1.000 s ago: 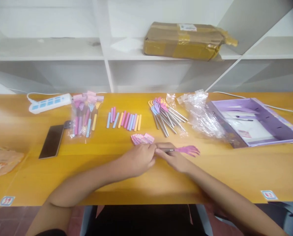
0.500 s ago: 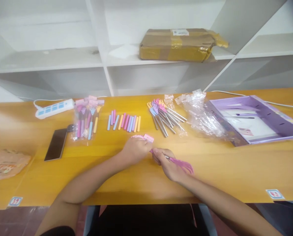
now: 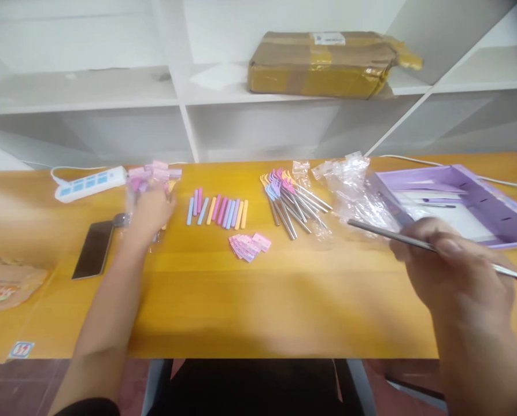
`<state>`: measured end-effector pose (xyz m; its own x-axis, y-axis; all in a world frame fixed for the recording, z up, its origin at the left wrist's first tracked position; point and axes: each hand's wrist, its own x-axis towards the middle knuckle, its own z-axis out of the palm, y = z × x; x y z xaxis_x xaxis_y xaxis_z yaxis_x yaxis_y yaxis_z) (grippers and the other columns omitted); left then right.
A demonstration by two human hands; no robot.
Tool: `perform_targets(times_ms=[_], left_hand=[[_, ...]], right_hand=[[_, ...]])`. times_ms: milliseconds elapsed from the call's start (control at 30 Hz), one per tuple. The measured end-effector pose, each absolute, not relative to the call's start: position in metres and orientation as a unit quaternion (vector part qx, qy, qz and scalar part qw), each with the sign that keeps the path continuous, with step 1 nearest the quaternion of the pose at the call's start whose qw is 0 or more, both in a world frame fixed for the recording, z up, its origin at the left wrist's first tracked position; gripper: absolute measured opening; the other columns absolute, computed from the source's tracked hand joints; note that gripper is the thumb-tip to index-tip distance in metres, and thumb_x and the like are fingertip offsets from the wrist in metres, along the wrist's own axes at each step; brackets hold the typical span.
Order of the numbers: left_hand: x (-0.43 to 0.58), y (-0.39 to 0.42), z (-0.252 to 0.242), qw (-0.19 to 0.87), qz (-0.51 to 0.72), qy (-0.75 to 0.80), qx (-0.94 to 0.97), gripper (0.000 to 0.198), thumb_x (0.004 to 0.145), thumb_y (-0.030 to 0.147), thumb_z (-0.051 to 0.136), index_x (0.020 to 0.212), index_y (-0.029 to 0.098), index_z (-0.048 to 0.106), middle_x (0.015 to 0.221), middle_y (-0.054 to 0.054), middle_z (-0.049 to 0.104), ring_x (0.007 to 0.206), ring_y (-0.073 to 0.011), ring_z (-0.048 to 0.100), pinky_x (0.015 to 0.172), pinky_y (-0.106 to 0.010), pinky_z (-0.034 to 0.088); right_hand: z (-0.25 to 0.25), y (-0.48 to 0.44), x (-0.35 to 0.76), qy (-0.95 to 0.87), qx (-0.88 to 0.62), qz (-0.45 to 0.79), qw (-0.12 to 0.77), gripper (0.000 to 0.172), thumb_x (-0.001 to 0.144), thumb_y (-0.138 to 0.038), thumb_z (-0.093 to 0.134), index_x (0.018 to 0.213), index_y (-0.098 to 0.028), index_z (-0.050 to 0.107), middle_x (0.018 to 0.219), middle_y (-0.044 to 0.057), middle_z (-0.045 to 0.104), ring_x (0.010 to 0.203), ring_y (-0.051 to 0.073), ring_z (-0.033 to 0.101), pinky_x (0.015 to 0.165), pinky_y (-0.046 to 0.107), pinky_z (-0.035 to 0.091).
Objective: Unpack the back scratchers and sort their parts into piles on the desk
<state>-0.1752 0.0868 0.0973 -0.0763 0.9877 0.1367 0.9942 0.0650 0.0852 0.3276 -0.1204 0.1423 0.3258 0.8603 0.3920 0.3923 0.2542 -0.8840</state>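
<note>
My right hand (image 3: 458, 271) is raised over the right part of the table, its fingers closed round a back scratcher (image 3: 373, 229). The bare metal rod points left, and a pink end sticks out at the frame's right edge. Far to the left, my left hand (image 3: 152, 209) reaches over the bagged back scratchers (image 3: 137, 173) and touches or nearly touches them. Its fingers are blurred and partly hidden. Between the hands lie a row of coloured handle sleeves (image 3: 221, 211), a small fan of pink cards (image 3: 245, 247) and a pile of back scratchers (image 3: 291, 199) with bare rods.
Clear plastic bags (image 3: 349, 185) lie beside a purple box (image 3: 493, 214). A power strip (image 3: 91, 184), a phone (image 3: 93, 248) and an orange-printed bag (image 3: 11, 286) are on the left. A taped carton (image 3: 323, 66) sits on the white shelf behind.
My hands have parted: the left went left and forward to the bagged back scratchers. The right rose to the right with the back scratcher, uncovering the pink cards.
</note>
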Motion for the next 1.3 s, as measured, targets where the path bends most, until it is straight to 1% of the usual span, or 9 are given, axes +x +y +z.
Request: perform_targets(times_ms=[100, 233, 367, 567, 633, 767, 933, 1067, 1300], left_hand=[[-0.165, 0.084, 0.083, 0.007, -0.091, -0.709, -0.7, 0.048, 0.099, 0.032, 0.055, 0.14, 0.006, 0.053, 0.128, -0.025, 0.069, 0.116, -0.0397, 0.068, 0.099, -0.048, 0.055], [-0.151, 0.079, 0.059, 0.005, -0.091, -0.684, -0.724, 0.044, 0.098, 0.027, 0.054, 0.136, 0.005, 0.055, 0.139, -0.031, 0.06, 0.13, -0.0442, 0.063, 0.111, -0.055, 0.05], [-0.153, 0.085, 0.045, -0.02, -0.122, -0.659, -0.742, 0.042, 0.098, 0.02, 0.052, 0.136, 0.002, 0.057, 0.142, -0.031, 0.057, 0.135, -0.0402, 0.061, 0.118, -0.052, 0.048], [-0.155, 0.093, 0.042, -0.027, -0.138, -0.65, -0.747, 0.041, 0.103, 0.025, 0.051, 0.138, 0.006, 0.058, 0.138, -0.025, 0.062, 0.135, -0.0345, 0.06, 0.117, -0.048, 0.05], [-0.156, 0.093, 0.046, -0.029, -0.147, -0.65, -0.745, 0.043, 0.102, 0.027, 0.053, 0.14, 0.008, 0.059, 0.137, -0.022, 0.064, 0.131, -0.0333, 0.062, 0.115, -0.047, 0.05], [-0.169, 0.094, 0.061, 0.016, -0.165, -0.658, -0.735, 0.036, 0.1, 0.027, 0.054, 0.131, 0.013, 0.065, 0.136, -0.02, 0.065, 0.129, -0.0357, 0.061, 0.114, -0.048, 0.049], [-0.195, 0.099, 0.076, 0.075, -0.154, -0.698, -0.696, 0.037, 0.099, 0.034, 0.055, 0.128, 0.014, 0.068, 0.134, -0.02, 0.066, 0.133, -0.0397, 0.056, 0.12, -0.054, 0.042], [-0.213, 0.1, 0.08, 0.071, -0.134, -0.712, -0.685, 0.042, 0.097, 0.038, 0.056, 0.128, 0.011, 0.067, 0.134, -0.024, 0.066, 0.135, -0.0424, 0.055, 0.12, -0.055, 0.042], [-0.236, 0.102, 0.079, 0.027, -0.11, -0.735, -0.669, 0.05, 0.1, 0.041, 0.052, 0.135, 0.006, 0.062, 0.138, -0.029, 0.065, 0.134, -0.0433, 0.058, 0.117, -0.054, 0.043]], right_hand=[[0.149, -0.089, 0.33, -0.55, -0.577, 0.234, 0.556, 0.054, 0.081, -0.047, 0.083, 0.056, -0.02, 0.044, 0.084, 0.008, 0.061, 0.064, 0.018, 0.053, 0.055, 0.036, 0.039], [0.123, -0.028, 0.313, -0.57, -0.685, 0.185, 0.414, 0.043, 0.086, -0.042, 0.078, 0.07, -0.023, 0.043, 0.068, 0.001, 0.056, 0.061, 0.015, 0.046, 0.06, 0.031, 0.037], [0.084, 0.028, 0.288, -0.648, -0.689, 0.115, 0.303, 0.018, 0.092, -0.031, 0.067, 0.084, -0.024, 0.052, 0.076, 0.005, 0.063, 0.068, 0.02, 0.057, 0.071, 0.033, 0.044], [0.051, 0.056, 0.271, -0.693, -0.678, 0.09, 0.228, 0.013, 0.092, -0.029, 0.065, 0.089, -0.022, 0.054, 0.097, 0.014, 0.069, 0.083, 0.027, 0.062, 0.081, 0.038, 0.05], [0.046, 0.053, 0.279, -0.693, -0.681, 0.057, 0.229, 0.015, 0.096, -0.035, 0.063, 0.095, -0.021, 0.058, 0.109, 0.017, 0.068, 0.091, 0.03, 0.064, 0.086, 0.041, 0.051], [0.035, 0.042, 0.304, -0.647, -0.737, -0.007, 0.195, 0.039, 0.099, -0.048, 0.061, 0.12, -0.015, 0.062, 0.13, 0.024, 0.063, 0.099, 0.034, 0.068, 0.087, 0.045, 0.052], [0.014, 0.041, 0.331, -0.6, -0.785, 0.023, 0.152, 0.061, 0.095, -0.052, 0.068, 0.137, -0.009, 0.058, 0.132, 0.027, 0.065, 0.111, 0.038, 0.068, 0.096, 0.047, 0.053], [0.011, 0.046, 0.35, -0.59, -0.782, 0.098, 0.177, 0.059, 0.088, -0.055, 0.075, 0.126, -0.012, 0.066, 0.115, 0.021, 0.073, 0.102, 0.034, 0.07, 0.092, 0.043, 0.055], [0.037, 0.038, 0.357, -0.642, -0.726, 0.092, 0.227, 0.01, 0.086, -0.029, 0.07, 0.08, -0.022, 0.073, 0.092, 0.012, 0.074, 0.076, 0.025, 0.064, 0.08, 0.04, 0.05]])
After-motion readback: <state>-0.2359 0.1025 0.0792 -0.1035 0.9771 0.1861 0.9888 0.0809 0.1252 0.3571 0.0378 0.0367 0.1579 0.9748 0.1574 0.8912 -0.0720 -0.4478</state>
